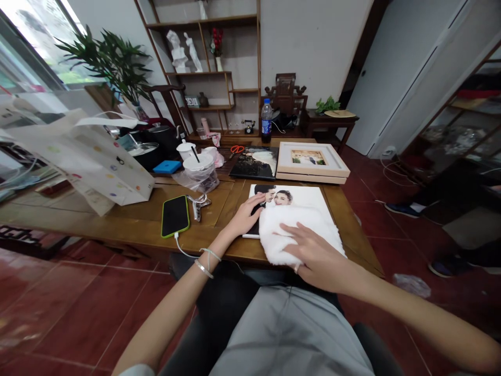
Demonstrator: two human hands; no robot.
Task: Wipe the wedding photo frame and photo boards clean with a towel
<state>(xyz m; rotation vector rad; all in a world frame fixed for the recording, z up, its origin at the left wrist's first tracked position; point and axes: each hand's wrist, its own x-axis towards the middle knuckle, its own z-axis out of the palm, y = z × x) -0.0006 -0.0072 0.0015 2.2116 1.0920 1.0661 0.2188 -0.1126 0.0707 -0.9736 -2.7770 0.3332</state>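
In the head view, a white-edged photo panel showing a couple lies flat near the table's front edge. My left hand rests on its left side, fingers stretched out over the picture and holding nothing. A fluffy white cloth covers much of the panel's lower right part. My right hand lies palm down on that cloth, its fingers spread and pressing on it rather than wrapped round it. The thumb side is partly hidden.
Behind the panel lie a framed picture, a dark album and orange scissors. To the left are a charging phone, a bagged cup, a blue box and a paper bag. A bottle stands behind.
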